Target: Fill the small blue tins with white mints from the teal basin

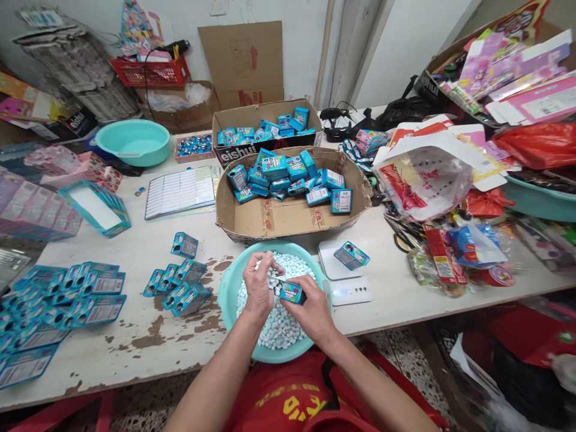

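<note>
A turquoise basin (224,303) full of small pale-blue and white candies (281,330) stands at the table's front edge. Above the candies, my right hand (311,306) grips a small blue candy box (291,292), tilted so that one end points left. My left hand (258,285) is at that end, its fingers curled around some candies. Whether any candies are passing into the box cannot be made out. Right of the basin, a white scale (353,293) bears another blue box (351,256). Left of the basin stands a small group of blue boxes (184,288).
Behind the basin, a cardboard tray (243,219) holds several blue boxes, and a second carton (270,108) behind it holds more. Many blue boxes (90,294) stand at far left. Scissors (402,242) and wrapped sweets (445,258) lie at right. An unoccupied-looking turquoise bowl (133,141) stands back left.
</note>
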`<state>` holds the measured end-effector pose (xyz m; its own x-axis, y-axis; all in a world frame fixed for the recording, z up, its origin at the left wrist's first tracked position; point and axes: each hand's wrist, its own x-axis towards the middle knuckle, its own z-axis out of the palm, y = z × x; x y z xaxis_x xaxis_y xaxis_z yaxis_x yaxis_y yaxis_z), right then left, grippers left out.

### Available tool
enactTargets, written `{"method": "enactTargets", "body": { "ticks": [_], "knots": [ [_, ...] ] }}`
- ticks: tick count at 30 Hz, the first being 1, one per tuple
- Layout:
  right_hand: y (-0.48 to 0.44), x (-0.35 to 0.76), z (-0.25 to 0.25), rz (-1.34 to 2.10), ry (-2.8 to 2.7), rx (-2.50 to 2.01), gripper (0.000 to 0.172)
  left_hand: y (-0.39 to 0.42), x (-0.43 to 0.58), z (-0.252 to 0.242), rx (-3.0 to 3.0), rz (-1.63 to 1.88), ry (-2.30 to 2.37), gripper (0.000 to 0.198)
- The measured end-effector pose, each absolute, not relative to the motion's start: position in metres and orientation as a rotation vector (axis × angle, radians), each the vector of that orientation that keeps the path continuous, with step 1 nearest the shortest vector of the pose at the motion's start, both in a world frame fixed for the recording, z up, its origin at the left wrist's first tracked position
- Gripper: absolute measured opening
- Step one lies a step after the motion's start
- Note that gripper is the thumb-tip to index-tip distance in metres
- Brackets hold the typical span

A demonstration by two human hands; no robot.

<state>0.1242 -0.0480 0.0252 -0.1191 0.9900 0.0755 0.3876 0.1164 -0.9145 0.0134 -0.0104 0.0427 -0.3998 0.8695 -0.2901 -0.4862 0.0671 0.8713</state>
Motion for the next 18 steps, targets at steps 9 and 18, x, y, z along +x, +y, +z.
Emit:
{"method": "enactTargets", "body": {
  "ticks": [9,18],
  "knots": [
    [-0.0445,0.1268,0.0332,1.007,-1.581,-1.37,0.029,-0.0089,0.0196,0.0531,0.456,1.598,1.246,0.034],
    [-0.0408,0.1256,0.0315,1.021,-1.579,-1.388,0.031,-0.0075,0.0199,0.0444,0.488,1.59,1.314,0.04]
  ]
}}
